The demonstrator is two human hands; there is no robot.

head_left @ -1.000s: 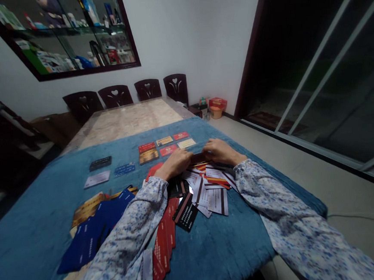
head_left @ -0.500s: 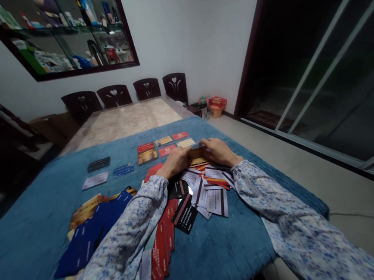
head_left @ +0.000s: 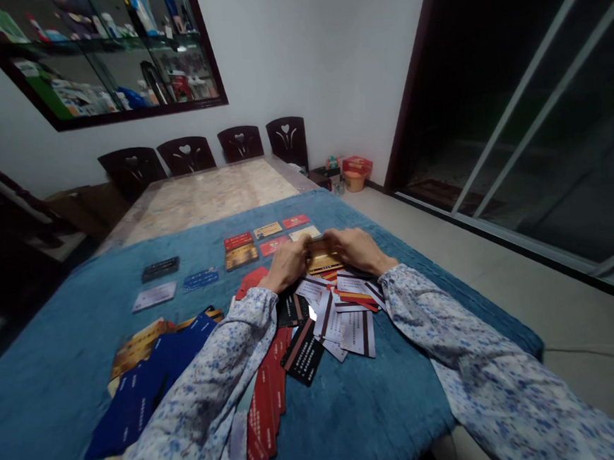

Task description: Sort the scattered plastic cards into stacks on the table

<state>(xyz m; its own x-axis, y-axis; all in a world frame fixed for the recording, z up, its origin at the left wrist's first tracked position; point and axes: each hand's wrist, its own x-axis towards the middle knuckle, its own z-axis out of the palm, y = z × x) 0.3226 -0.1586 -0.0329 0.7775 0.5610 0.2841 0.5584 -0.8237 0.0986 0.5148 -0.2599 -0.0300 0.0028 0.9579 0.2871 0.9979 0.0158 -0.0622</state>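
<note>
Between my two hands is a small bundle of gold cards, partly covered by the fingers. My left hand grips its left end, and my right hand closes on its right end. Just below them lies a loose heap of white cards with dark stripes, some orange-edged cards among them. Black cards rest left of that heap. A fanned row of red cards runs under my left sleeve, beside overlapping blue cards.
Beyond my hands sit neat small piles: red cards, gold-brown cards, a black stack, blue patterned cards and a white stack. The blue cloth covers the near table. Chairs line the far end.
The gold cards between my hands now tilt so more of their face catches light. My right fingers have curled in closer around them. The cards on the cloth stay put.
</note>
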